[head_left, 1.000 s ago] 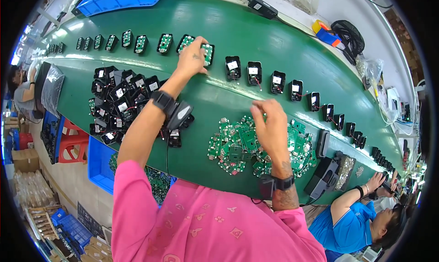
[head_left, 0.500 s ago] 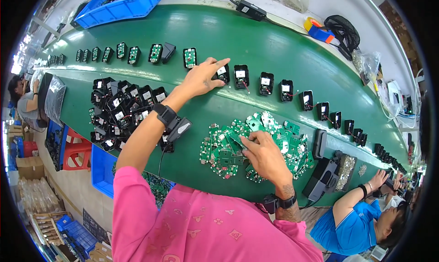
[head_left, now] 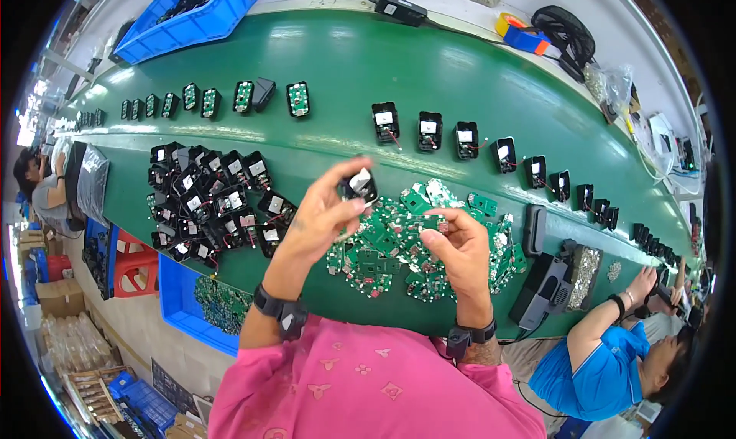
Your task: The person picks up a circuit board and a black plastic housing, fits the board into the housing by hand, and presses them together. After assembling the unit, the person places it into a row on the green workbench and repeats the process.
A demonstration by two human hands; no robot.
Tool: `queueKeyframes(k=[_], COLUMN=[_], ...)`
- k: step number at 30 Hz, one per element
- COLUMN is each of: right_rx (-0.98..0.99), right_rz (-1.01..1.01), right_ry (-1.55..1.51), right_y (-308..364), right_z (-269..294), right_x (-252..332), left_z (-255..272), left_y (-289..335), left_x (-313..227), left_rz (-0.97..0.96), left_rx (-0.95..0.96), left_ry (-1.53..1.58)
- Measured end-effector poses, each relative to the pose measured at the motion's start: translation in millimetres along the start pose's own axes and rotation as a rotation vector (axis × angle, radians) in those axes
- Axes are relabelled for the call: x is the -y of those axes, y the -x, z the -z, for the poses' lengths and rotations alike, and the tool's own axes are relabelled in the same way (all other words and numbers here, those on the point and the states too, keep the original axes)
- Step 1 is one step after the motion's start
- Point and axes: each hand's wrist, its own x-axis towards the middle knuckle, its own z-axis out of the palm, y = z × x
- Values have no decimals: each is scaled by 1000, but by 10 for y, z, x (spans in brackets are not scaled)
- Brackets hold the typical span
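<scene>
Just past the fingertips of my left hand (head_left: 318, 217), raised over the green counter (head_left: 333, 63), is a small black plastic box-shaped housing (head_left: 359, 184) with a white patch inside. I pinch it between thumb and fingers; its outline is a little blurred, and I cannot tell where its wires lie. My right hand (head_left: 464, 259) is level with a spread pile of green circuit boards (head_left: 379, 264), thumb and forefinger closed on one small green rectangular board (head_left: 432, 223), though its edges blend into the boards behind it.

To my mind, the housing sits best gripped by its outer walls, fingers clear of the opening and any loose wire. The board asks for a lighter pinch, on its bare edges, since pressing on the parts could bend or loosen them. I would lift it well clear, so it drags no neighbour along, and keep my left wrist away from the jumbled heap of black housings (head_left: 230, 201) beyond it.
</scene>
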Motion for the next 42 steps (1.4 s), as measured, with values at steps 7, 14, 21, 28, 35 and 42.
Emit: queueKeyframes(k=[7, 14, 21, 28, 35, 42], right_rx=[113, 133, 170, 5, -2, 47], right_rz=[-64, -210, -156, -110, 135, 96], right_ry=[-219, -196, -93, -14, 104, 276], right_y=[37, 160, 191, 219, 252, 234], right_z=[29, -166, -172, -369, -337, -393], right_x=[-204, 118, 82, 106, 51, 26], left_z=[-17, -240, -330, -302, -239, -139], left_y=[232, 321, 459, 533, 607, 582], left_x=[331, 206, 72, 101, 95, 179], left_rz=[-100, -288, -428, -398, -308, -397], left_rx=[-1, -107, -18, 16, 60, 136], left_ry=[-216, -467, -753, -747, -628, -668])
